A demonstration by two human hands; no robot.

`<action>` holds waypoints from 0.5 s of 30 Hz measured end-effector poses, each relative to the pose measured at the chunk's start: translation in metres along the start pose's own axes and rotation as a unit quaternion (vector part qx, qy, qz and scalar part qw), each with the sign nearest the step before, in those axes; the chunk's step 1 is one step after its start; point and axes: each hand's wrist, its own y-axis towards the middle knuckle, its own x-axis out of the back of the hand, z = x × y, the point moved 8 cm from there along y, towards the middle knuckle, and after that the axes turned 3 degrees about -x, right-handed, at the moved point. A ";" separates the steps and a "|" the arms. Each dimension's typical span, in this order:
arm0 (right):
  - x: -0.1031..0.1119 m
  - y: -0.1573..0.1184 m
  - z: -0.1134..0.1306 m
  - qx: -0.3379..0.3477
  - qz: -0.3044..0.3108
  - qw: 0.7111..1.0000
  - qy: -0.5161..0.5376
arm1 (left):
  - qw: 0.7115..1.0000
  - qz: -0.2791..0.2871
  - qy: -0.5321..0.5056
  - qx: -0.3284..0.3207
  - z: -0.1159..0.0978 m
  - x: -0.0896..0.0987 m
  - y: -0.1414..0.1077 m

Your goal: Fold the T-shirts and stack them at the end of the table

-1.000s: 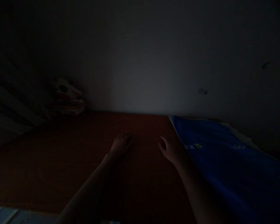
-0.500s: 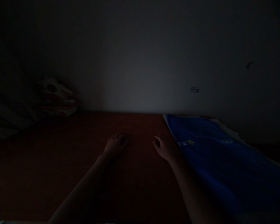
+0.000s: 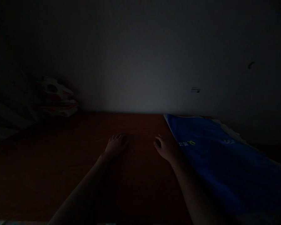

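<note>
The light is very dim. My left hand lies on the reddish-brown table, its fingers spread and nothing in it. To its right, my right hand rests on the same surface with thumb and index finger apart and nothing between them; its other fingers are hard to see in the dark. A blue cloth or sheet with white and yellow printing lies just right of my right hand.
At the far left, a white and red object and a box-like thing stand against the wall. Pale striped fabric hangs at the left edge. The wall bears a small label and a dark mark.
</note>
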 end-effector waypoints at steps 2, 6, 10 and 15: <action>0.000 0.000 0.000 0.001 0.001 1.000 -0.003 | 1.000 -0.002 0.001 0.002 0.000 0.000 0.000; -0.001 0.000 -0.001 -0.005 -0.004 1.000 0.005 | 1.000 0.002 0.004 0.001 -0.001 0.001 -0.001; -0.001 -0.001 -0.001 -0.011 0.000 1.000 0.000 | 1.000 0.011 0.006 0.002 -0.001 0.000 -0.001; -0.001 0.000 0.001 0.000 0.000 1.000 -0.005 | 1.000 0.002 0.000 0.001 0.000 0.000 0.000</action>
